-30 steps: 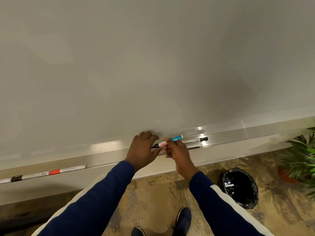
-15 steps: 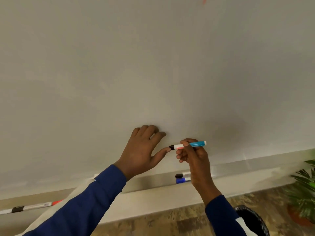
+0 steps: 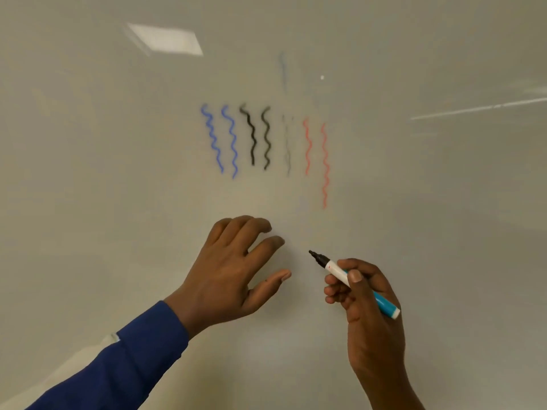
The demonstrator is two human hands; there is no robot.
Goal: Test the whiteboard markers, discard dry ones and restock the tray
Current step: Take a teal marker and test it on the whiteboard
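My right hand (image 3: 367, 306) pinches the uncapped white-and-teal plastic marker (image 3: 336, 269), black nib below the row of blue, black and red squiggles (image 3: 266, 137) on the glossy whiteboard (image 3: 118, 143), left hand (image 3: 231, 273) spread empty, also below them: seven tests done, I judge, this one and restocking pending.

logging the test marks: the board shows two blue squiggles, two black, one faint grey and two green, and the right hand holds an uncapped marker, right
No: the head view shows the last two are red squiggles, not green. The rest stands: two blue squiggles, two black squiggles, one faint grey squiggle, and the right hand holds an uncapped marker.
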